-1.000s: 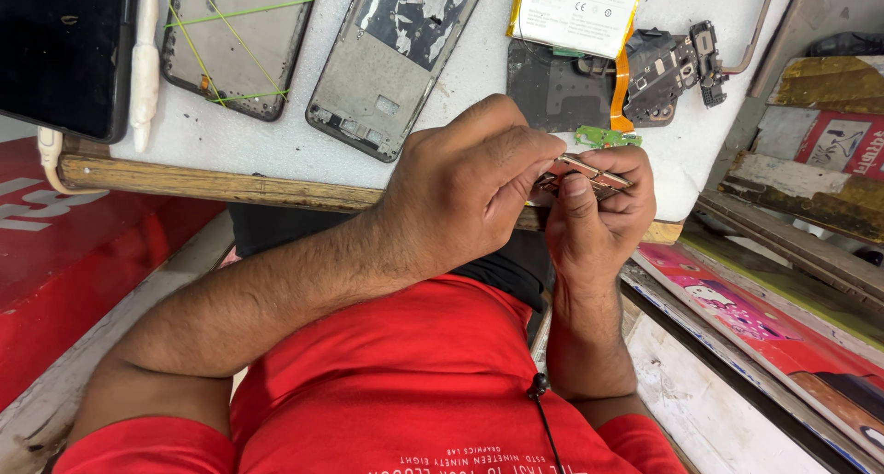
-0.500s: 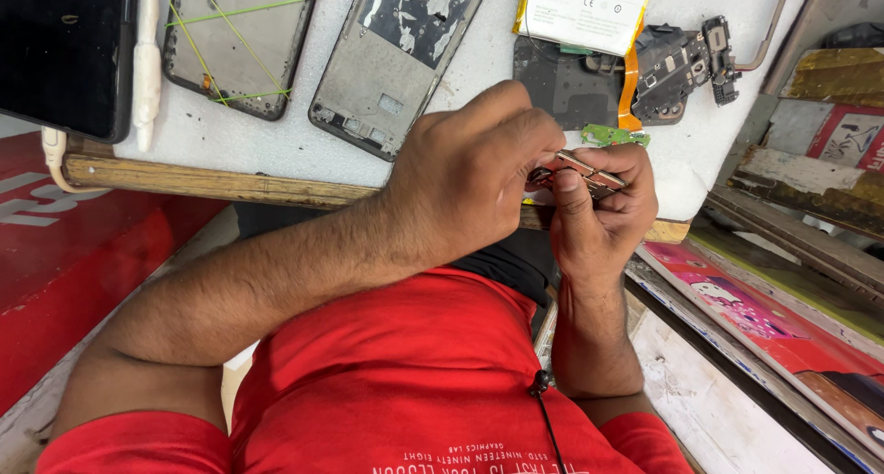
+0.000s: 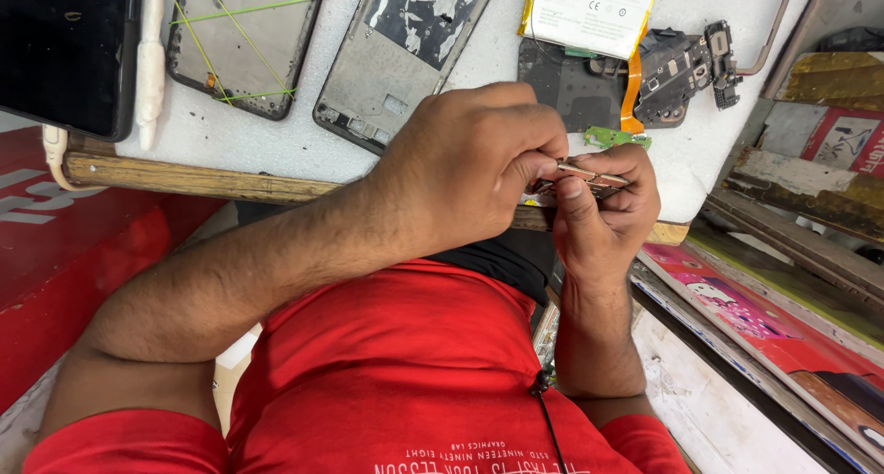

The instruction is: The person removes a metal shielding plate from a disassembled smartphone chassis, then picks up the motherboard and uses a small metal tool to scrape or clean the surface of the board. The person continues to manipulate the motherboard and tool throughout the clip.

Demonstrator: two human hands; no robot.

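Both of my hands meet at the front edge of a white foam-topped work table (image 3: 276, 142), above my red shirt. My left hand (image 3: 470, 165) reaches across with its fingers pinched on a small, thin metallic phone part (image 3: 589, 177). My right hand (image 3: 603, 216) cups that same part from below, thumb pressed on its top. Most of the part is hidden by my fingers. A small green circuit strip (image 3: 615, 139) lies on the table just beyond my knuckles.
On the table lie a black phone (image 3: 60, 50), a white cable (image 3: 149, 55), a phone frame with yellow-green threads (image 3: 244, 41), a bare mid-frame (image 3: 405, 55), a battery (image 3: 589, 9) and a dark circuit board (image 3: 677, 69). Pink boxes (image 3: 737, 308) sit on the right.
My hands stay together on the small part with only slight finger shifts. The view has drifted a little, nothing else moved.
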